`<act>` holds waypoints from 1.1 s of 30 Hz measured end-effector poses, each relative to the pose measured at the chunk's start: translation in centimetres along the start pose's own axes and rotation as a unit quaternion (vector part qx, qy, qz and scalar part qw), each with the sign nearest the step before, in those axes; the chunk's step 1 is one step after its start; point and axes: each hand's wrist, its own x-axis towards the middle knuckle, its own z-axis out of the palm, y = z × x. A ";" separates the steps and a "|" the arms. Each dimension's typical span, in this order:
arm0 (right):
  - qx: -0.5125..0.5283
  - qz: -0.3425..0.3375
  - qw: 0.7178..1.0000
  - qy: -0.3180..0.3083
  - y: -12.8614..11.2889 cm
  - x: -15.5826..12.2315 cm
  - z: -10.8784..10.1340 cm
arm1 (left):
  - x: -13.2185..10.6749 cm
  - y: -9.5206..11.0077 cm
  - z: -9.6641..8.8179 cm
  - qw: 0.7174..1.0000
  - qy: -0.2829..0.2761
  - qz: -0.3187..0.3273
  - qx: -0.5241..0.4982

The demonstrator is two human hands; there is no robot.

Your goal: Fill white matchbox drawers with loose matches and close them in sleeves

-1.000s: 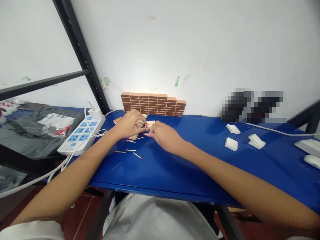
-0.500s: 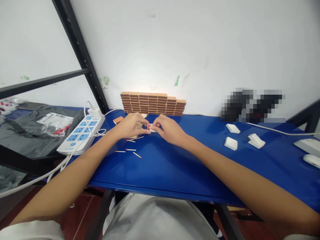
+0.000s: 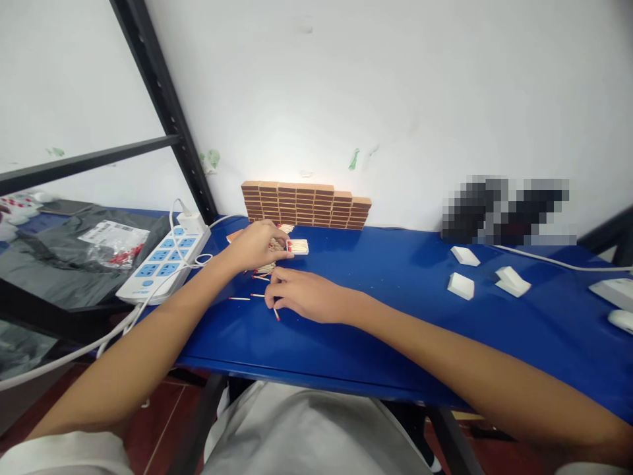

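A white matchbox tray (image 3: 299, 247) filled with red-tipped matches rests on the blue table. My left hand (image 3: 258, 247) is closed on the tray's left end, thumb in front, fingers behind. Nearer the front, my right hand (image 3: 307, 295) reaches down with its fingers bent around a single match (image 3: 277, 315), whose red head shows below the fingertips. Another loose match (image 3: 239, 299) lies to the left, and one more is partly covered by the right fingers. A heap of matches (image 3: 267, 268) sits beneath and beside my left hand, which hides part of it.
Stacked matchboxes (image 3: 306, 206) form a low wall at the back. An orange matchbox cover (image 3: 233, 235) lies behind my left wrist. A white power strip (image 3: 165, 267) with cables stands left. Several white blocks (image 3: 461, 286) lie on the blue table (image 3: 376, 349) at right.
My right hand has left the tray and moved down and left to a loose match, which has turned. The tray, now uncovered, shows its row of matches; my left hand stays at it.
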 end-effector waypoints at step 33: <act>-0.038 0.102 0.993 0.051 -1.5 5.5 2.5 | -0.1 -0.1 -1.2 0.999 0.030 -0.009 0.025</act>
